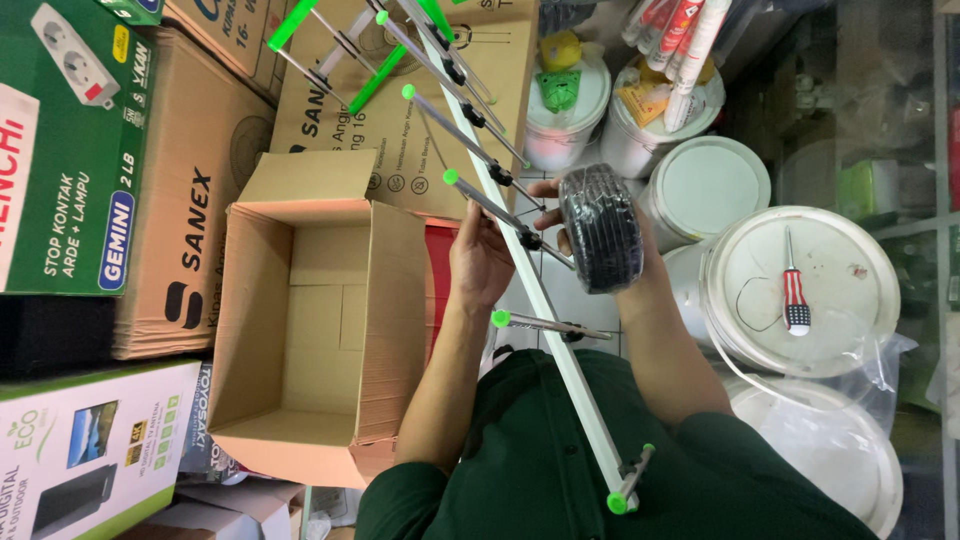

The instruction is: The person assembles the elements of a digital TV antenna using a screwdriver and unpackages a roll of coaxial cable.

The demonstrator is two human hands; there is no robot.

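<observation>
Left hand (482, 262) grips the antenna boom (560, 335); right hand (600, 215) holds the black cable coil (600, 228), looks wrapped around it. Those rods (480, 145) could snag the open cardboard box (310, 320).

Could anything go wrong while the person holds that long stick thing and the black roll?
Maybe. The antenna is long, and its far rods reach near the tubes standing in the buckets, so a swing might knock them. The right hand holds the cable coil against the antenna, so the coil could slip. The left hand grips beside thin rods that might bend.
</observation>
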